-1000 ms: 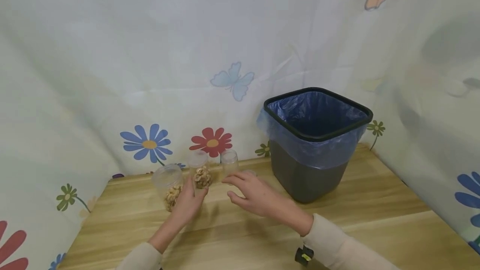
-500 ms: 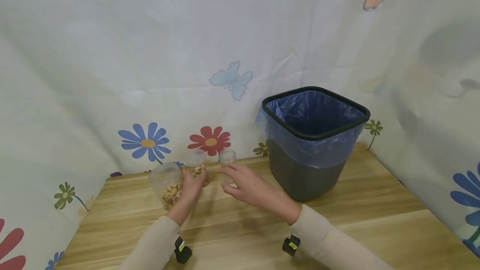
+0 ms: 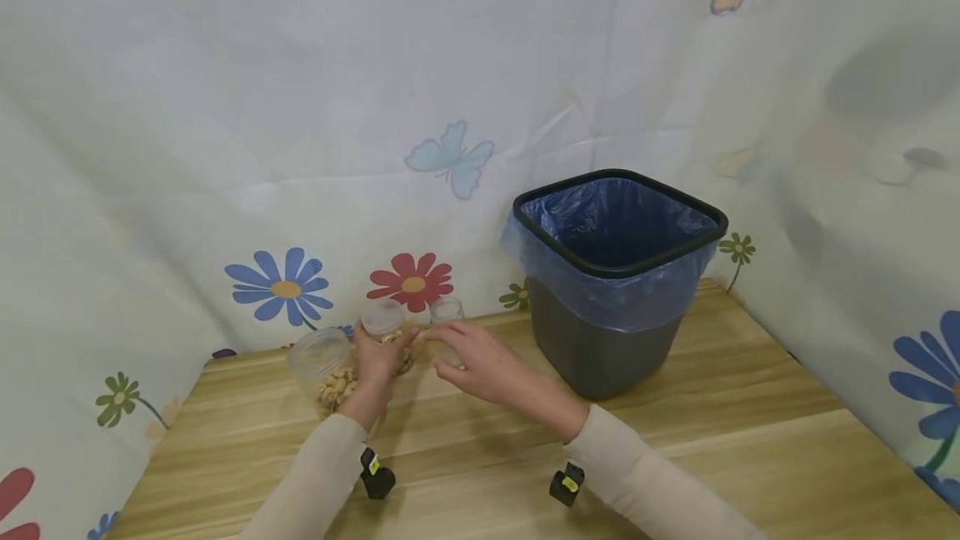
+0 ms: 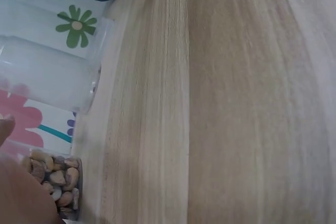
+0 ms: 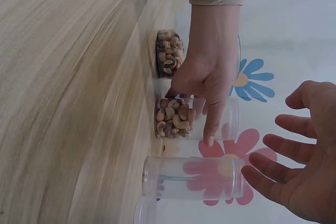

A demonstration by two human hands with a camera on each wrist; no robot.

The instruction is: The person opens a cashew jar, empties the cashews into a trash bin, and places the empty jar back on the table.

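Note:
Three clear jars stand in a row at the back of the table. My left hand [image 3: 375,369] holds the middle jar [image 5: 176,118], which has nuts that look like cashews in its lower part. A wider jar [image 3: 318,354], also part filled with nuts, is just to the left. My right hand [image 3: 483,365] hovers by an empty jar [image 5: 194,178], its fingers spread and loosely bent, with nothing in them. At the edge of the right wrist view is another clear piece [image 5: 146,211], cut off by the frame; its kind cannot be told.
A dark grey bin [image 3: 607,340] with a blue bag liner stands to the right of the jars. Behind the wooden table [image 3: 712,457] hangs a flower-printed curtain [image 3: 337,107]. Small black wrist cameras [image 3: 377,477] hang under both sleeves.
My left hand has moved from between the wide jar and the middle jar onto the middle jar. My right hand has shifted slightly left, still holding nothing.

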